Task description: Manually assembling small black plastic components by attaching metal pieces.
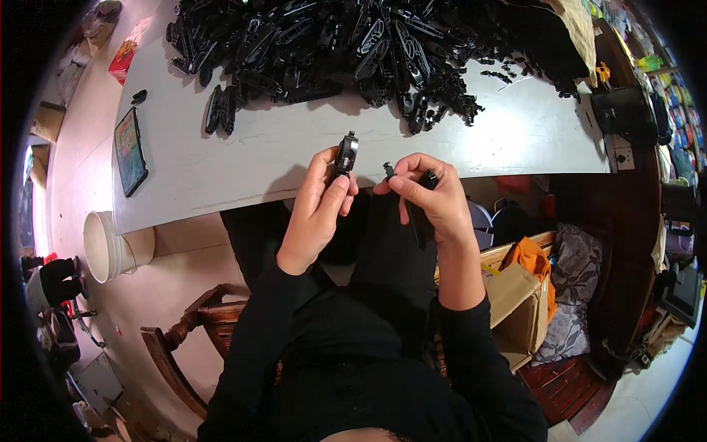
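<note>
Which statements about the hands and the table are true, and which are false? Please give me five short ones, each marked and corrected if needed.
1. The left hand holds a narrow black part. True.
2. The right hand is empty. False: it pinches a small black piece and also holds a longer black part.
3. A phone lies near the left edge of the table. True.
4. The white bucket stands on the table. False: it is on the floor, beside the table.
5. A large pile of black pieces lies on the far side of the table. True.
</note>
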`<move>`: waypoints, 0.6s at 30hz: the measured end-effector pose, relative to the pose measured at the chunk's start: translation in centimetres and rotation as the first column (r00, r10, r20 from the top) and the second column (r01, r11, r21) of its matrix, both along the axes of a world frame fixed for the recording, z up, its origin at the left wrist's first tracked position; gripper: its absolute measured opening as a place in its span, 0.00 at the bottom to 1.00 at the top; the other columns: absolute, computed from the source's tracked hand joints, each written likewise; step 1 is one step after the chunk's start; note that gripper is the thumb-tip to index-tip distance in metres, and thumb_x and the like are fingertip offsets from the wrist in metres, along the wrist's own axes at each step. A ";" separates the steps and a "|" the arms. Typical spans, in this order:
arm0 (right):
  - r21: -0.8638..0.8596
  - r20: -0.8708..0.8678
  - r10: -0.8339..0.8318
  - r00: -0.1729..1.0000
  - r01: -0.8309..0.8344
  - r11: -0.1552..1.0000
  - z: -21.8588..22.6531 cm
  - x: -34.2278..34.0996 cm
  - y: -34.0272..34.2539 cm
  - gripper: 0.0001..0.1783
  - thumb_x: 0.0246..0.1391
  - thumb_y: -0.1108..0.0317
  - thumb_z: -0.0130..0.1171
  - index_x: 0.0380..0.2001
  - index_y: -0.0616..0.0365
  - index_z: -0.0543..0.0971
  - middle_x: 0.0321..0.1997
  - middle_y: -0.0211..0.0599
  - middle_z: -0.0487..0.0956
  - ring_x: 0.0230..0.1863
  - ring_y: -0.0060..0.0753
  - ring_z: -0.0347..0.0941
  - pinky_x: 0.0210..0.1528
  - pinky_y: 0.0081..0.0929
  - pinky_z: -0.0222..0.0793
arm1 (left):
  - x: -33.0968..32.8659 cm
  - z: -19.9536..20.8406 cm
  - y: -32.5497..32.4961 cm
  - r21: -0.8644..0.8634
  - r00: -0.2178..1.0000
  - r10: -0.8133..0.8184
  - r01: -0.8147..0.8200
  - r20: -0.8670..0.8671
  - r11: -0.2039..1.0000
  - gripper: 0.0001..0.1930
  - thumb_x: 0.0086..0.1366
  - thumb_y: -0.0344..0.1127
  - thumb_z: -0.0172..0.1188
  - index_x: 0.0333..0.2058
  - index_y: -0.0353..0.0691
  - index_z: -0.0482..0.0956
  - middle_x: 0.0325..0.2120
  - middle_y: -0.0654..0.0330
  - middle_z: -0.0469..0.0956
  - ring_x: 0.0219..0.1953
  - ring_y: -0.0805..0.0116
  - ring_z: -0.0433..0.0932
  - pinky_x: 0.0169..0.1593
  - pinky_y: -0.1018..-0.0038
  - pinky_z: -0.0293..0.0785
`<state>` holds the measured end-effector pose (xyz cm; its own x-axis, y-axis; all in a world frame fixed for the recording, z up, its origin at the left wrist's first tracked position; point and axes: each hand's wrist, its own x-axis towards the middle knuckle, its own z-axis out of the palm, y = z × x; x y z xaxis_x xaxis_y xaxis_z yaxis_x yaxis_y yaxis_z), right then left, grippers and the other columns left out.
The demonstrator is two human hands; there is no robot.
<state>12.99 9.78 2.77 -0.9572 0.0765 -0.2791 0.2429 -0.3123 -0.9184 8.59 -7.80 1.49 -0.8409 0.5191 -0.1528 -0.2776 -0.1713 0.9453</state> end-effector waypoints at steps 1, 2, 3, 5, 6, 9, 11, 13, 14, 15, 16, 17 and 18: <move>-0.034 0.004 -0.012 1.000 0.013 0.999 -0.1 0.1 -0.2 0.05 0.49 0.74 0.59 0.29 0.63 0.73 0.27 0.43 0.79 0.15 0.20 0.68 0.17 0.14 0.63 | 0.1 -0.2 0.1 -0.008 1.000 -0.005 0.005 -0.027 1.000 0.18 0.66 0.32 0.43 0.54 0.35 0.58 0.28 0.64 0.67 0.25 0.80 0.61 0.31 0.84 0.61; -0.033 0.004 -0.013 1.000 0.013 0.999 -0.2 0.2 -0.4 0.05 0.49 0.74 0.59 0.29 0.63 0.73 0.27 0.43 0.79 0.15 0.20 0.68 0.17 0.14 0.63 | 0.1 -0.4 0.1 -0.007 1.000 -0.005 0.005 -0.027 1.000 0.18 0.66 0.32 0.43 0.54 0.35 0.58 0.28 0.64 0.67 0.25 0.80 0.61 0.31 0.84 0.61; -0.011 -0.009 -0.039 0.999 0.039 0.999 -0.2 0.4 -0.8 0.05 0.49 0.75 0.59 0.29 0.64 0.74 0.27 0.41 0.78 0.15 0.20 0.68 0.17 0.14 0.63 | 0.2 -0.6 0.1 -0.031 0.998 0.000 -0.002 -0.063 1.000 0.19 0.67 0.32 0.43 0.55 0.35 0.58 0.28 0.64 0.67 0.25 0.80 0.60 0.31 0.84 0.60; -0.009 -0.037 -0.082 0.996 0.082 0.997 -0.3 0.6 -1.6 0.05 0.48 0.75 0.59 0.28 0.66 0.76 0.26 0.36 0.75 0.15 0.21 0.67 0.17 0.15 0.63 | 0.3 -0.5 0.1 -0.056 0.995 0.006 -0.011 -0.099 0.998 0.20 0.67 0.32 0.43 0.56 0.35 0.57 0.28 0.64 0.66 0.25 0.80 0.60 0.30 0.84 0.60; -0.008 -0.037 -0.082 0.996 0.082 0.997 -0.3 0.6 -2.1 0.05 0.48 0.75 0.59 0.28 0.66 0.76 0.26 0.36 0.75 0.15 0.21 0.67 0.17 0.15 0.63 | 0.4 -0.4 0.0 -0.090 0.989 -0.016 0.003 -0.144 0.996 0.21 0.67 0.33 0.43 0.57 0.34 0.55 0.33 0.61 0.68 0.29 0.77 0.64 0.35 0.82 0.63; -0.055 0.017 -0.053 0.998 0.054 0.997 0.3 0.6 -3.2 0.05 0.48 0.75 0.60 0.28 0.67 0.76 0.25 0.35 0.75 0.19 0.21 0.68 0.17 0.16 0.64 | 0.7 -0.5 0.4 -0.142 0.939 -0.032 -0.017 -0.341 0.990 0.24 0.67 0.34 0.42 0.59 0.32 0.52 0.43 0.55 0.68 0.41 0.69 0.68 0.46 0.77 0.64; -0.053 0.000 -0.085 0.996 0.084 0.995 0.0 0.6 -3.6 0.05 0.48 0.75 0.60 0.28 0.66 0.76 0.24 0.34 0.74 0.19 0.21 0.68 0.17 0.15 0.64 | 0.8 0.1 0.5 -0.145 0.895 -0.068 0.004 -0.441 0.989 0.26 0.68 0.35 0.42 0.60 0.29 0.49 0.58 0.47 0.57 0.59 0.60 0.59 0.60 0.71 0.53; -0.053 -0.019 -0.111 0.994 0.110 0.993 -0.3 0.7 -4.1 0.05 0.48 0.75 0.60 0.29 0.65 0.76 0.24 0.32 0.73 0.19 0.21 0.68 0.17 0.15 0.64 | 0.9 -0.4 0.4 -0.150 0.896 -0.051 -0.017 -0.441 0.989 0.26 0.68 0.34 0.42 0.60 0.30 0.49 0.56 0.47 0.61 0.56 0.60 0.63 0.58 0.72 0.57; -0.052 -0.043 -0.140 0.989 0.137 0.989 -0.4 0.7 -4.3 0.06 0.48 0.74 0.60 0.29 0.64 0.75 0.24 0.31 0.73 0.19 0.21 0.67 0.17 0.15 0.63 | 0.9 -0.6 0.4 -0.154 0.897 -0.035 -0.038 -0.441 0.987 0.25 0.68 0.34 0.42 0.60 0.31 0.50 0.53 0.47 0.64 0.53 0.61 0.67 0.55 0.72 0.60; -0.052 -0.066 -0.168 0.984 0.165 0.985 -0.5 0.7 -4.5 0.06 0.48 0.73 0.61 0.29 0.63 0.75 0.23 0.30 0.72 0.18 0.21 0.67 0.16 0.15 0.63 | 1.0 -0.3 0.2 -0.156 0.897 -0.035 -0.038 -0.441 0.987 0.25 0.68 0.34 0.42 0.60 0.31 0.50 0.53 0.47 0.64 0.53 0.61 0.67 0.55 0.72 0.60; -0.053 -0.066 -0.167 0.984 0.164 0.985 -0.6 0.6 -4.6 0.06 0.48 0.73 0.61 0.29 0.63 0.75 0.23 0.30 0.72 0.18 0.21 0.67 0.16 0.15 0.63 | 1.1 0.3 -0.1 -0.217 0.940 -0.075 0.002 -0.332 0.976 0.25 0.67 0.33 0.42 0.61 0.33 0.51 0.51 0.47 0.67 0.50 0.60 0.70 0.52 0.72 0.63; -0.072 -0.071 -0.203 0.977 0.198 0.978 -0.7 0.5 -4.6 0.06 0.49 0.72 0.61 0.28 0.62 0.74 0.23 0.29 0.71 0.18 0.20 0.67 0.16 0.15 0.63 | 1.2 0.6 -0.3 -0.273 0.970 -0.110 0.048 -0.216 0.961 0.25 0.67 0.33 0.43 0.61 0.35 0.52 0.48 0.46 0.70 0.47 0.59 0.73 0.49 0.72 0.66; -0.092 -0.076 -0.235 0.969 0.228 0.969 -0.7 0.4 -4.7 0.07 0.49 0.71 0.61 0.27 0.61 0.74 0.23 0.29 0.70 0.17 0.20 0.66 0.16 0.15 0.63 | 1.3 0.5 -0.4 -0.275 0.971 -0.107 0.045 -0.216 0.960 0.25 0.67 0.33 0.43 0.61 0.35 0.52 0.48 0.46 0.70 0.47 0.59 0.73 0.49 0.72 0.66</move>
<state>13.42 5.04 2.04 -0.9367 0.2793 -0.2114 0.0764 -0.4260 -0.9015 9.86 -8.19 1.97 -0.8292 0.5491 -0.1047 -0.0534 0.1086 0.9927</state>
